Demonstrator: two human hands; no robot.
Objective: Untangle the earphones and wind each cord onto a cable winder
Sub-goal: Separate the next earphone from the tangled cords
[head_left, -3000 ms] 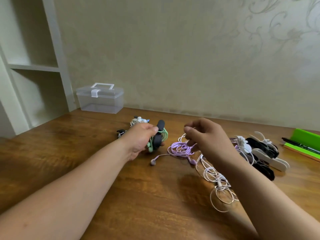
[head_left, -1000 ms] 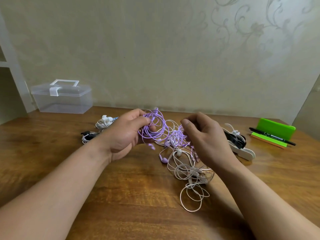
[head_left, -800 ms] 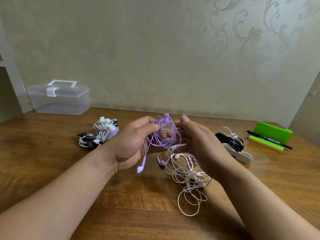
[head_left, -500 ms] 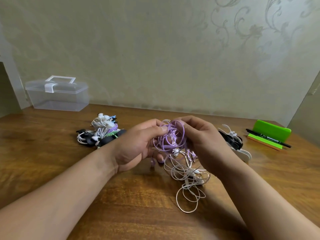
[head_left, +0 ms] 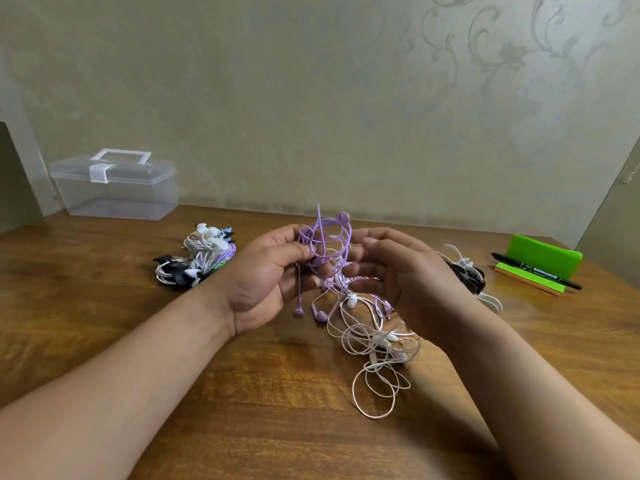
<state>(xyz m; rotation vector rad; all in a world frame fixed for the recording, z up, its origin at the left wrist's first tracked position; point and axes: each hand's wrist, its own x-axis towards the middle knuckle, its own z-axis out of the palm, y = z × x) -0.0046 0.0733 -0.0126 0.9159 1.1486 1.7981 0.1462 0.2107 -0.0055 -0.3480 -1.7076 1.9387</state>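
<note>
Head view. Dark wooden table (head_left: pixel 104 323), both forearms coming in from six o'clock.

Left hand (head_left: pixel 266 271): fingers curled, thumb pressed onto the loops of a lilac-purple earphone cord (head_left: pixel 325 244). It holds the cord lifted clear of the wood at frame centre, with two purple earbuds dangling below.

Right hand (head_left: pixel 405 282): just at three o'clock of that bundle, fingers half curled towards the loops, thumb out. I cannot tell whether it actually pinches a strand.

A thin white earphone cord (head_left: pixel 374 341) hangs off the purple one and sprawls on the table towards five o'clock. The two look knotted together.

Progress, as I judge it:
- Done: at nine o'clock, a heap of wound earphones (head_left: pixel 201 261) looks finished.
- Waiting: at three o'clock, partly behind the right wrist, flat white and black cable winders (head_left: pixel 467 271).
- Left: part purple from white, then wind each.

Far ten o'clock: clear plastic lidded box (head_left: pixel 114 188). Two o'clock: bright green stand (head_left: pixel 543 258) with a black pen (head_left: pixel 540 273) lying across its front.
</note>
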